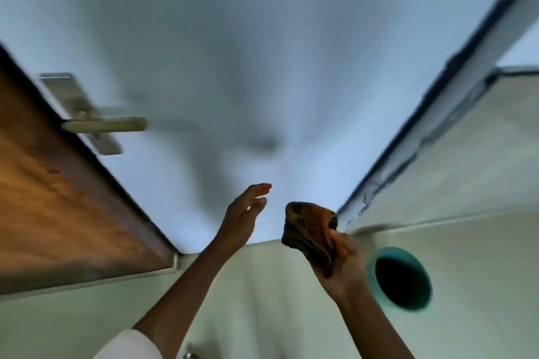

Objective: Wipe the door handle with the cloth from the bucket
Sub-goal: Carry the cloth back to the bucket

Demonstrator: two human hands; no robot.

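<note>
A: What's hard to make out?

B: Most of it is blurred. The handle [105,124] on the white door [262,52] is smeared; I can tell a pale lever on a long plate, nothing finer. The bucket [401,278] shows only as a teal rim around a dark opening, so I can't tell what's in it. Both arms run off the bottom edge, and a white sleeve [128,345] is cut off there too.

A: And the cloth?

B: The brown cloth [310,230] is bunched in the right hand [341,262], whose grip is clamped on its lower end; the cloth covers part of the fingers. It's up in front of the door's foot, just left of the bucket.

A: The other hand?

B: The left hand [243,217] is bare, fingers spread apart, holding nothing, near the cloth but not touching it.

A: Room to move?

B: The handle sits at the door's left edge, beside a brown wooden panel [58,198], well apart from both hands. Bare door lies between.
</note>
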